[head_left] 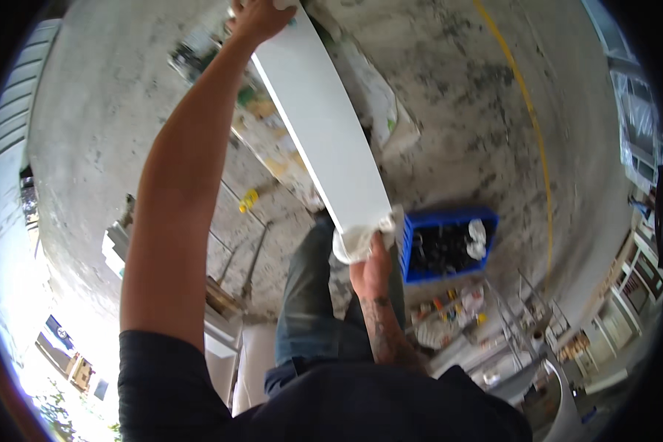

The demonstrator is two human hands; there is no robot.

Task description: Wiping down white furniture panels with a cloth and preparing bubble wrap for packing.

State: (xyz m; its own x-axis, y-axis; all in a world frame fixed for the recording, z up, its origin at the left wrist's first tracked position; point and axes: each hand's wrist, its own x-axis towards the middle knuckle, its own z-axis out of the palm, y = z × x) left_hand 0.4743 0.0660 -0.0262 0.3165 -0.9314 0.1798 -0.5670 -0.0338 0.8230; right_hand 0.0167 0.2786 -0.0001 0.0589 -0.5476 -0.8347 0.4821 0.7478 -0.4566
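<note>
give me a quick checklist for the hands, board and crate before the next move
1. Left hand at the white board's far end: ok.
2. Left fingers' full grip visible: not ok, partly cut off by the top edge.
3. Right hand holding the white cloth at the near end: ok.
4. Blue crate apart from the board: ok, to its right.
5. Support under the board: cannot tell, mostly hidden.

L hand (261,20) & white board (320,118) cut @ top, near end pt. under cloth (357,241), blk bits (442,247) in crate (435,278) unclear
</note>
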